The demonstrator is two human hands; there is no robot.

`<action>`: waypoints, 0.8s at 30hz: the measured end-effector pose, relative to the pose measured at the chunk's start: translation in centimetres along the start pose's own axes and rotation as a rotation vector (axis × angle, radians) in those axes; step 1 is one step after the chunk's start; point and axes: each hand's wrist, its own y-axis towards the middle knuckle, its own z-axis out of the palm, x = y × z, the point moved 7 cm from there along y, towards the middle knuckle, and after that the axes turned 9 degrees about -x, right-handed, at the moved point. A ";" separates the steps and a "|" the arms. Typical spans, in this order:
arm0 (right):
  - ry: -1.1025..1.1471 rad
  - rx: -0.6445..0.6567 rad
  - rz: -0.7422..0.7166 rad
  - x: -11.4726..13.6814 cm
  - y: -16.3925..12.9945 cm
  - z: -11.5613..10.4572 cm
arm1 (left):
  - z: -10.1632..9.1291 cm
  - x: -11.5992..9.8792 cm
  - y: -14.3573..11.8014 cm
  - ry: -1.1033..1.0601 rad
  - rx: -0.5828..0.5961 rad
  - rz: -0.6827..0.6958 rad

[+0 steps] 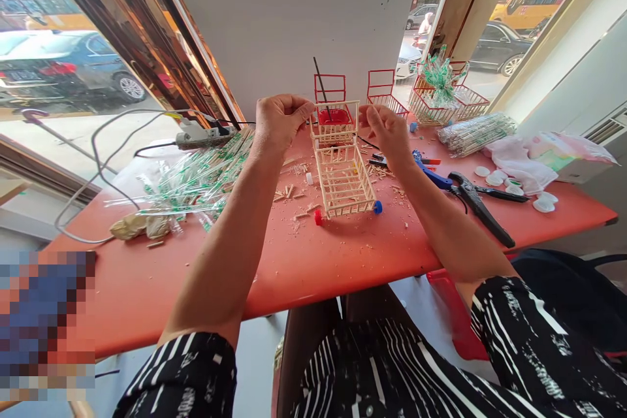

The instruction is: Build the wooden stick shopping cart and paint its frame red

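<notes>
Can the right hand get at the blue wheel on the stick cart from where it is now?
Probably yes: the right hand is up by the far end of the stick cart, and the blue wheel sits exposed at the near right corner, with nothing visible covering it.

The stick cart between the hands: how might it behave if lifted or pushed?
The cart is probably light: thin sticks, open gaps. Its red wheel and blue wheel suggest it may roll. The slender handle could snap if pulled hard.
</notes>
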 end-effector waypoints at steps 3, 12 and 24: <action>0.036 -0.007 0.029 -0.1 0.5 -0.7 | 0.3 -0.4 -0.4 -0.015 0.013 -0.017; 0.093 -0.012 -0.030 1.7 0.5 -0.7 | 1.2 -1.1 -1.4 -0.033 0.046 -0.074; 0.100 -0.052 0.014 1.9 0.6 -0.5 | 1.9 -1.8 -2.0 -0.015 0.057 -0.057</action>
